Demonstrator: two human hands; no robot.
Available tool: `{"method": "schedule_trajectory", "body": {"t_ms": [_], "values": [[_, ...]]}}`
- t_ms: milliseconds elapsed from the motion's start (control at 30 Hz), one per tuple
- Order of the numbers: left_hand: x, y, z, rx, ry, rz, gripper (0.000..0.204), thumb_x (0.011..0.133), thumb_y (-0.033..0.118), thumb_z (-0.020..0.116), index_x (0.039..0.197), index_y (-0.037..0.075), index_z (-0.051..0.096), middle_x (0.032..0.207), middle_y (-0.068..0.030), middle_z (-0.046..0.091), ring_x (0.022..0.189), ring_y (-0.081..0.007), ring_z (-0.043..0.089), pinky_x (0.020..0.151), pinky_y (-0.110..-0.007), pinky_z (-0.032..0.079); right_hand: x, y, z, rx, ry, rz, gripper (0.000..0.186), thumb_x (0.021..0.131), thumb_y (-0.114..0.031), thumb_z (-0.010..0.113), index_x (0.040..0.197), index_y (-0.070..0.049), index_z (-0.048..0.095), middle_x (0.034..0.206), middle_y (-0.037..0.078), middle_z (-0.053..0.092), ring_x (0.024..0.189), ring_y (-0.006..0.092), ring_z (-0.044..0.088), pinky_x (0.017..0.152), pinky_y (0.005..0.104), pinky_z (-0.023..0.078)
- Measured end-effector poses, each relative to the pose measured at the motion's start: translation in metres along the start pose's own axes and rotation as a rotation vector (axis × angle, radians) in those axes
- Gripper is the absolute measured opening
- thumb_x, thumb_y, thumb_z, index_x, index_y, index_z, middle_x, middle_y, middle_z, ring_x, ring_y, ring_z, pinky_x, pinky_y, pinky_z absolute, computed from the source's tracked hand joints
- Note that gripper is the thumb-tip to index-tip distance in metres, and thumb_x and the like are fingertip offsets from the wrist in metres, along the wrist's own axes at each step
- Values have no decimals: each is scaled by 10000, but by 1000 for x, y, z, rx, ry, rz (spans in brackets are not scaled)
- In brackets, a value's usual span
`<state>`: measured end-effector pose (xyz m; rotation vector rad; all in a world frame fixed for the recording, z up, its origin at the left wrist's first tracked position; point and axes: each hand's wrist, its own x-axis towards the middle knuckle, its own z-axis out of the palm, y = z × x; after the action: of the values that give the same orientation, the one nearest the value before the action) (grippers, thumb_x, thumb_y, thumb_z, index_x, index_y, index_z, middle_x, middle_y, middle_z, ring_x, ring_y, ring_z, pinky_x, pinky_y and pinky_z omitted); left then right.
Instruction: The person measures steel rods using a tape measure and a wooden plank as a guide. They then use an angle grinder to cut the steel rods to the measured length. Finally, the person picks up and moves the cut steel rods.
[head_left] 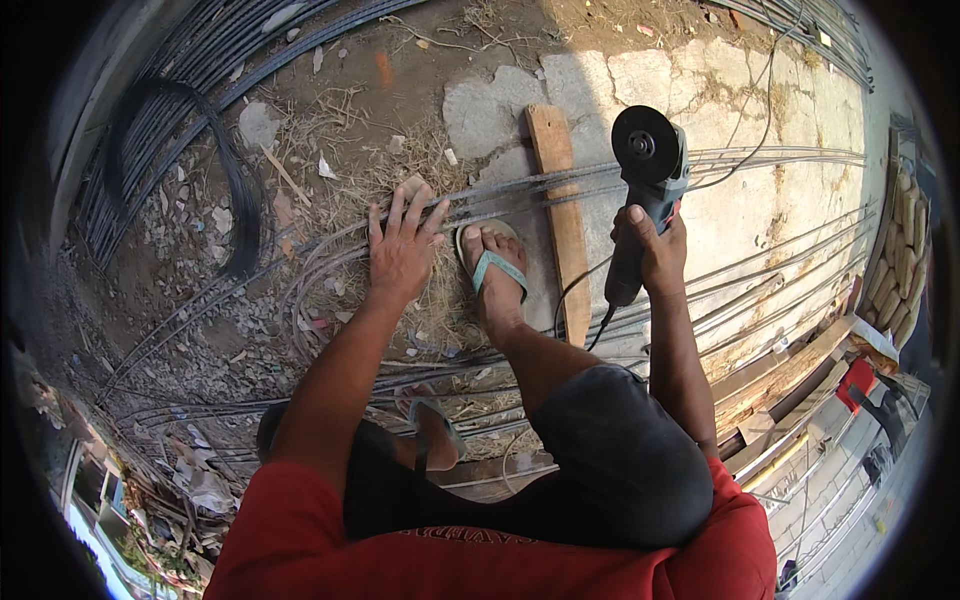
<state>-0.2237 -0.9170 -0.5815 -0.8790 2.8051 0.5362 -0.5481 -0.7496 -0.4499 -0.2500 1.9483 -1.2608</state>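
Observation:
My right hand [660, 250] grips an angle grinder [625, 265] by its dark body, thumb wrapped over it. The grinder's black cutting disc [636, 150] faces up at the far end, above the concrete; whether it spins I cannot tell. With fingers spread, my left hand [400, 255] lies over a few thin steel bars [475, 198], palm down. Those bars run rightward across a wooden plank [555, 160] and pass behind the grinder. My sandalled foot [497, 265] is planted between my left hand and the plank, close to the bars.
A dark wire coil [245, 200] and bundled steel rods [285, 60] lie at the far left. The grinder's cable [600, 330] hangs near the plank. More rods [780, 265] cross the cracked concrete [720, 110]. Timber [790, 370] and stacked sacks [897, 260] stand at right.

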Motion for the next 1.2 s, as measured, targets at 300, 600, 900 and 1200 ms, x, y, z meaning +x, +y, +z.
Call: {"method": "schedule_trajectory", "body": {"t_ms": [300, 600, 900, 1200], "values": [[45, 218, -75, -1528, -543, -68, 669, 826, 372, 804, 1297, -48, 581, 1065, -209, 724, 1004, -340, 712, 936, -430, 549, -31, -18, 4, 499, 31, -31, 853, 1027, -769, 290, 1241, 3, 583, 976, 165, 700, 829, 256, 708, 740, 383, 604], [7, 234, -83, -1426, -186, 45, 465, 769, 252, 791, 1107, -31, 640, 898, -164, 719, 840, -257, 721, 783, -381, 575, -72, -28, 6, 557, 17, -65, 775, 1047, -715, 352, 1408, -47, 506, 1129, 177, 689, 912, 269, 723, 778, 401, 627], [27, 228, -120, -1613, -592, -88, 287, 799, 171, 759, 959, -19, 616, 640, -68, 644, 497, -129, 600, 470, -303, 481, -49, -29, -11, 519, -12, -21, 820, 995, -758, 414, 1301, -13, 572, 1075, 171, 712, 879, 264, 743, 762, 389, 640], [28, 246, -81, -1307, -432, -127, 493, 815, 326, 808, 1088, -43, 625, 793, -123, 716, 728, -225, 714, 673, -394, 578, -38, -41, 1, 468, 98, 151, 860, 955, -849, 402, 1143, -32, 596, 850, 132, 688, 682, 226, 712, 603, 379, 612]]}}
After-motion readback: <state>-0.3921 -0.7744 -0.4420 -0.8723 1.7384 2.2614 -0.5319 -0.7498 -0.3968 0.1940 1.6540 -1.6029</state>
